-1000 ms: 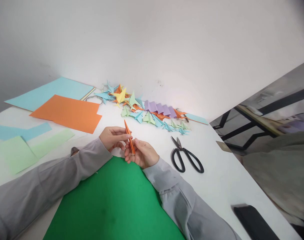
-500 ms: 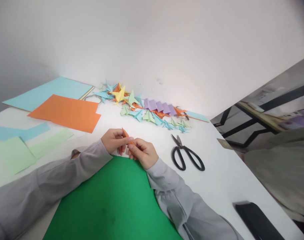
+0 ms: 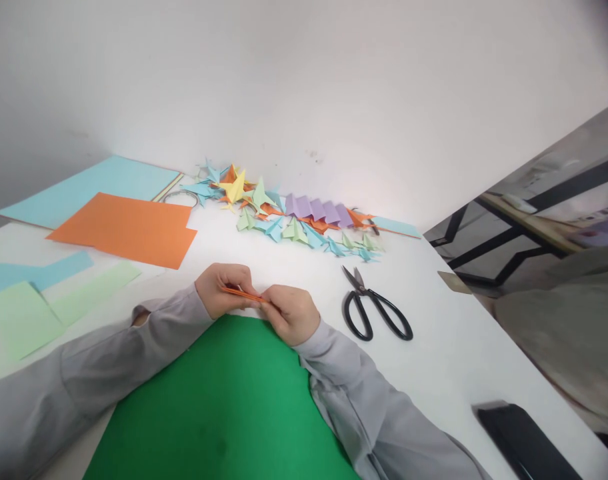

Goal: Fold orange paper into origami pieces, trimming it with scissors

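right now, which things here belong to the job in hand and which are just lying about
Likely in the job: folded orange paper, in left hand and right hand; flat orange paper, same colour; paper shapes, also folded; scissors, perhaps.

Seemingly just lying about: black flat object; tan piece.

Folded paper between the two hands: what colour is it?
The folded paper is orange, as the head view shows.

Soft bright light, wall (image 3: pixel 304 80) greyer at left, right edge blurred and stretched
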A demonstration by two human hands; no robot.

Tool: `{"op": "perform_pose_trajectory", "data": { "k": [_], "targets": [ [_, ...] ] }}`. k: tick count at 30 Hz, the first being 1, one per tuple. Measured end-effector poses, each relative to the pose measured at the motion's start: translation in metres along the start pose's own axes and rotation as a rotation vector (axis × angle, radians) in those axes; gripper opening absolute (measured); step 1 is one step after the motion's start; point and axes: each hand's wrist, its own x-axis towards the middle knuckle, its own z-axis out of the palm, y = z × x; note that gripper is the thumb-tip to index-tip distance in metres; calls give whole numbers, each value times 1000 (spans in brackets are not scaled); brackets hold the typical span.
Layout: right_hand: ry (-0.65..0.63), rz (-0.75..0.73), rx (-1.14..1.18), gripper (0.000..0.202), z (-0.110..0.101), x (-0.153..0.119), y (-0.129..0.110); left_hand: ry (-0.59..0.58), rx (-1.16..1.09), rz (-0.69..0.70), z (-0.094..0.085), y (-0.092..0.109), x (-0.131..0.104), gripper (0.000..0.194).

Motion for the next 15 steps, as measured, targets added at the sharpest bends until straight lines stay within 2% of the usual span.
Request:
{"op": "perform_pose_trajectory", "data": {
  "k": [5, 11, 15],
  "targets": [
    [52, -57, -28, 26, 0, 1, 1, -5, 12, 40, 1, 2, 2, 9],
    [68, 46, 7, 23, -1, 1, 1, 113, 0, 95, -2, -1, 4, 11],
    [67, 90, 30, 15, 1, 0, 0, 86, 5, 112, -4, -5, 4, 9]
  ]
}}
